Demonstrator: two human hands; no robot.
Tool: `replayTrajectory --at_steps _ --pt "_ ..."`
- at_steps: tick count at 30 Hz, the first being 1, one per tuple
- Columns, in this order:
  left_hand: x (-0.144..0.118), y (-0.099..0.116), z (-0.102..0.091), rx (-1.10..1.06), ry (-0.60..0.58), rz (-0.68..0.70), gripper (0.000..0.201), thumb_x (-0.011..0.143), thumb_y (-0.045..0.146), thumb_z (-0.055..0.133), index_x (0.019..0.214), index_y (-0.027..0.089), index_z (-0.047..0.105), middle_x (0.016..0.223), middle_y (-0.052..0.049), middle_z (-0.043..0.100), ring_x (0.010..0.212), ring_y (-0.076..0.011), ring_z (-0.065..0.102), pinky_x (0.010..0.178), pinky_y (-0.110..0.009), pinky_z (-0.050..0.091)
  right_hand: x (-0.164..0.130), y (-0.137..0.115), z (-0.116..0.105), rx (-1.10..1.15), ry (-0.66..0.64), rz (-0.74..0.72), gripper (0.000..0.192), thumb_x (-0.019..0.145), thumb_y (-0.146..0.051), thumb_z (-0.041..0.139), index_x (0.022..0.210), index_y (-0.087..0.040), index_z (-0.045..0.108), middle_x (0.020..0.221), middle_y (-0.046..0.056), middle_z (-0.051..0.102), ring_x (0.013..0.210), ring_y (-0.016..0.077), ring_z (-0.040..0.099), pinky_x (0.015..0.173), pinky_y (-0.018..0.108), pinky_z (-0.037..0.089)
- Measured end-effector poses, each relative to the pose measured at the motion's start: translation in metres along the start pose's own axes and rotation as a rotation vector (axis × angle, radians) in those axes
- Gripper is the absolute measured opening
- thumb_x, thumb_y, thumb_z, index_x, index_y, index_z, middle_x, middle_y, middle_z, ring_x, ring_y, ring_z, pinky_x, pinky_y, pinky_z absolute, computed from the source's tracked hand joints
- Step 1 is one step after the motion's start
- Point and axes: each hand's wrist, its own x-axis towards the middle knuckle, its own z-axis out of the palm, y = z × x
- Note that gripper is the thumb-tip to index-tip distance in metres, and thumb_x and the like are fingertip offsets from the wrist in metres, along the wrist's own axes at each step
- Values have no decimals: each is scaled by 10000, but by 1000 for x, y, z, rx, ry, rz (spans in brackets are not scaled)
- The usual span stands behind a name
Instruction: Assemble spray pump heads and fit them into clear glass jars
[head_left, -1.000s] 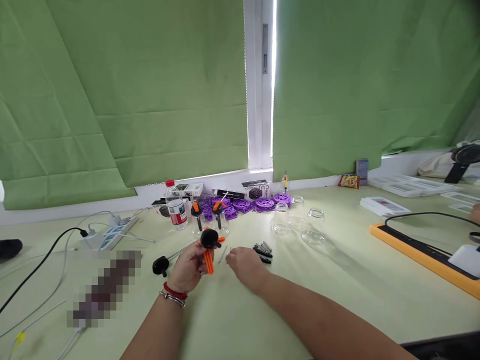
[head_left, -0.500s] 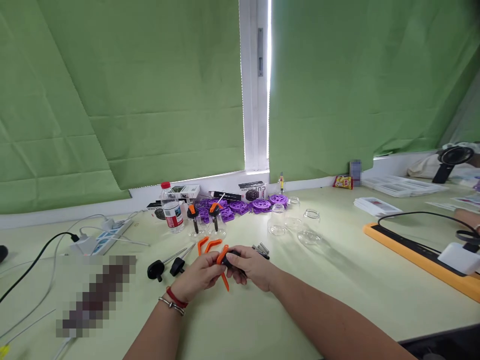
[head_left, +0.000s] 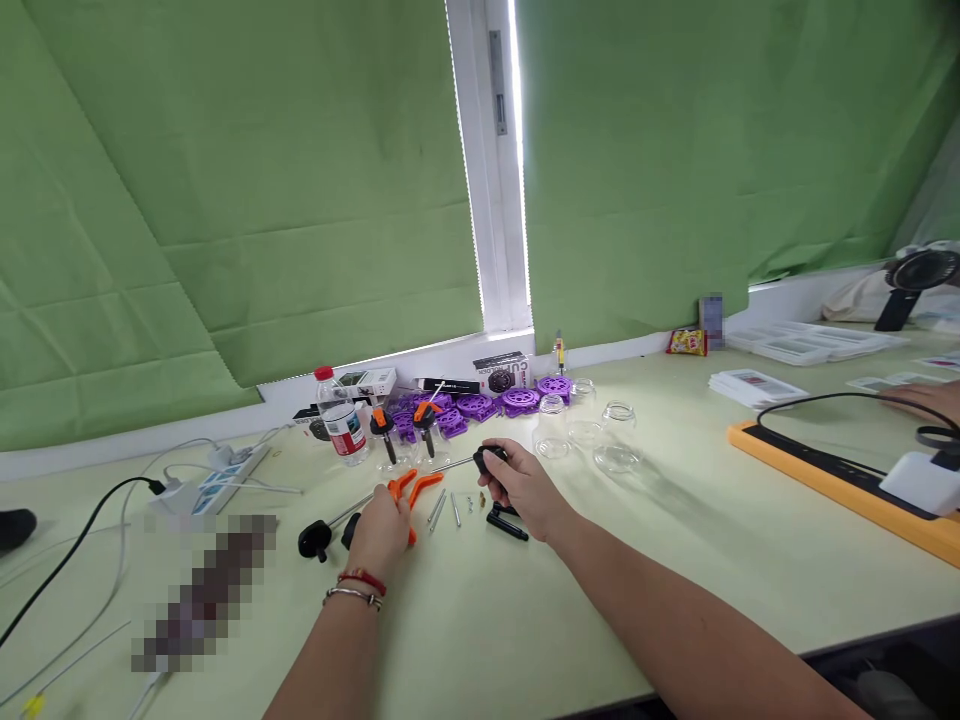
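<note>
parted since before: left hand (head_left: 384,522) pinching orange levers (head_left: 411,488) mid-frame, right hand (head_left: 525,487) gripping black knob (head_left: 491,460).

Table (head_left: 675,560) runs along the blinds. Left hand (head_left: 382,525) rests on the table beside curved clips (head_left: 412,487); two knobbed rods (head_left: 319,535) lie just left of it. Right hand (head_left: 525,490) sits right of loose pins (head_left: 450,508), a knobbed part (head_left: 491,460) in its fingers. Behind: bottle (head_left: 341,420), stacked discs (head_left: 517,398), jars (head_left: 592,435). Far right: tray (head_left: 840,480).
</note>
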Motion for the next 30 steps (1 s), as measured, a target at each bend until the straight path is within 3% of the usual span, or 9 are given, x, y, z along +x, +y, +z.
replayTrajectory --at_steps 6,10,12,13,17,23,26,28,30 --pt "1 1 -1 80 -12 55 194 866 301 352 948 176 475 802 -109 594 749 -239 600 591 -294 386 -4 5 2 -118 -28 0 473 818 -437 528 1205 -174 458 732 17 602 536 84 482 499 212 392" --pt "-12 9 -9 46 197 107 200 872 333 370 910 178 490 953 -126 552 750 -217 576 588 -288 385 -11 12 4 -443 -134 -175 480 842 -346 512 1300 -220 444 971 61 619 768 147 565 719 301 471" --pt "-24 15 -13 -115 306 240 251 894 384 341 864 187 493 888 -87 552 752 -198 558 625 -290 398 -16 16 9 -660 -238 -321 481 843 -283 512 1318 -242 450 1063 70 598 855 173 567 808 337 460" --pt "-30 19 -14 -250 280 320 264 897 407 342 861 191 490 822 -56 549 720 -179 547 639 -286 405 -19 17 12 -760 -313 -379 480 848 -255 497 1325 -243 449 1037 74 599 848 180 569 811 347 461" --pt "-44 27 -15 -657 -103 488 303 834 447 495 1004 196 478 742 10 526 629 -123 505 580 -241 411 -29 21 25 -895 -489 -510 483 868 -152 413 1345 -233 420 1176 105 553 1065 219 528 922 370 431" --pt "-42 27 -28 -820 -213 442 252 765 388 591 900 186 524 769 -1 569 666 -115 529 584 -226 416 -32 20 26 -872 -469 -460 639 874 -128 380 1458 -231 142 1271 101 526 1125 209 504 960 382 413" --pt "-33 18 -53 -637 -56 401 192 751 370 571 813 189 549 687 16 555 619 -121 513 557 -227 401 -34 19 22 -864 -525 -458 688 872 -133 385 1468 -252 62 1295 100 507 1105 197 520 947 376 426" --pt "-19 4 -76 -475 168 286 186 742 370 542 732 185 552 627 21 540 583 -123 490 555 -236 390 -36 17 20 -851 -570 -458 680 872 -136 388 1467 -257 83 1334 103 470 1100 188 530 946 366 432" --pt "0 -16 -96 -302 244 150 202 733 381 519 734 185 566 609 13 554 563 -136 489 545 -248 383 -36 15 19 -841 -583 -461 648 873 -141 388 1462 -249 142 1375 102 430 1141 190 512 971 362 421"
